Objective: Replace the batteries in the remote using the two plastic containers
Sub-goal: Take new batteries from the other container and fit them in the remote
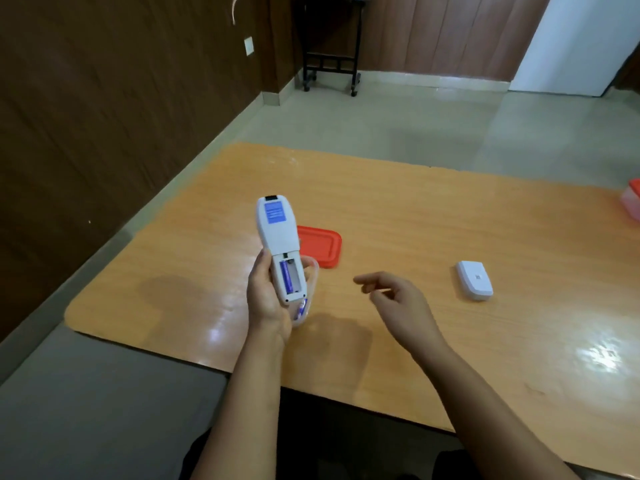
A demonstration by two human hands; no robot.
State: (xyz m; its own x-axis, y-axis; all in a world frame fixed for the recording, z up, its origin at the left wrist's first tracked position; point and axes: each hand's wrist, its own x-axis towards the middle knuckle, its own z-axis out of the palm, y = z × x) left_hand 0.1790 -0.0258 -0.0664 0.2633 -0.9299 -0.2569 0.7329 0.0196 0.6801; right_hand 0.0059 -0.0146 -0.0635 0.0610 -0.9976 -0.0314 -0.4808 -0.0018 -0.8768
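bare bench around right hand, fingers loosely parted, empty; left hand raised, fingers gripping remote.

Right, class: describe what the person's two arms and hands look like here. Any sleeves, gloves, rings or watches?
Both forearms are bare all the way to the bottom of the picture: no sleeves show. The left hand and right hand wear no gloves, and no ring, watch or bracelet is visible on either wrist. Fingernails look short and unpainted, though the picture is slightly soft.
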